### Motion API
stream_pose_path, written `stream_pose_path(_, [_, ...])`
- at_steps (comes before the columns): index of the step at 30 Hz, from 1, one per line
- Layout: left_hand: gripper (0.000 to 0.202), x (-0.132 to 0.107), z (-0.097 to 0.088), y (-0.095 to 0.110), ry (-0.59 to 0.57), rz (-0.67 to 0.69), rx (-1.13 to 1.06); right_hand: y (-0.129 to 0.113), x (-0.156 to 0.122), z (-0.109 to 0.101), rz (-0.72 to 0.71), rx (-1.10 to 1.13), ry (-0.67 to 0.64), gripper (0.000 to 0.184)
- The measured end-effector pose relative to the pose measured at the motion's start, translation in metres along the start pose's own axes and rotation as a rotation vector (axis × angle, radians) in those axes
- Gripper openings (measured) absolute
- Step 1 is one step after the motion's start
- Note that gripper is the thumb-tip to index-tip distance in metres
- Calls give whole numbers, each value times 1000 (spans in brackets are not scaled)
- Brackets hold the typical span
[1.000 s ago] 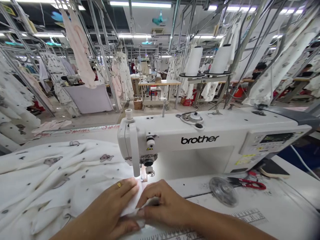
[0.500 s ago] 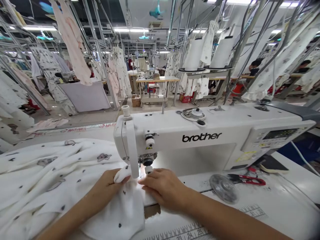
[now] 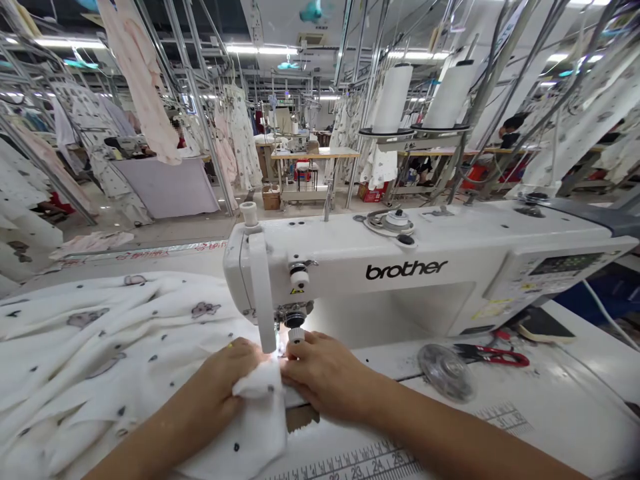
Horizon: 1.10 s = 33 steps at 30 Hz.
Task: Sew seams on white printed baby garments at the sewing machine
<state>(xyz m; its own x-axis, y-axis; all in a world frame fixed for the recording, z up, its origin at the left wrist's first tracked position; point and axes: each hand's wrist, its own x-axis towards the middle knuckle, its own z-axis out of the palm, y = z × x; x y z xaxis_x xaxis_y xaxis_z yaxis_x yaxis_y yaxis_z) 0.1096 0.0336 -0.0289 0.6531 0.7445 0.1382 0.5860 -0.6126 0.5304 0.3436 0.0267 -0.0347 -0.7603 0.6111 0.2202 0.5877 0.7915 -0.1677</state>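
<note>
My left hand (image 3: 220, 387) grips a folded edge of white printed fabric (image 3: 100, 360) just in front of the needle of the white Brother sewing machine (image 3: 400, 267). My right hand (image 3: 325, 373) lies on the same fabric right of the presser foot (image 3: 293, 337), fingers curled and pressing it down. The two hands almost touch under the machine's lit head. Most of the fabric is heaped to the left on the table.
Red-handled snips (image 3: 493, 357) and a clear round disc (image 3: 445, 370) lie on the table (image 3: 550, 413) to the right. A ruler strip (image 3: 370, 460) runs along the front edge. Two thread cones (image 3: 393, 100) stand behind the machine. Hanging garments and other workstations fill the hall.
Both hands moved forward to the needle. The left hand picked up and folded the fabric edge, then set it down by the presser foot.
</note>
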Motion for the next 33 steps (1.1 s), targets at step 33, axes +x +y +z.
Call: stream_pose_path(33, [69, 1, 12, -17, 50, 212, 369, 8, -3, -1, 76, 67, 110, 19])
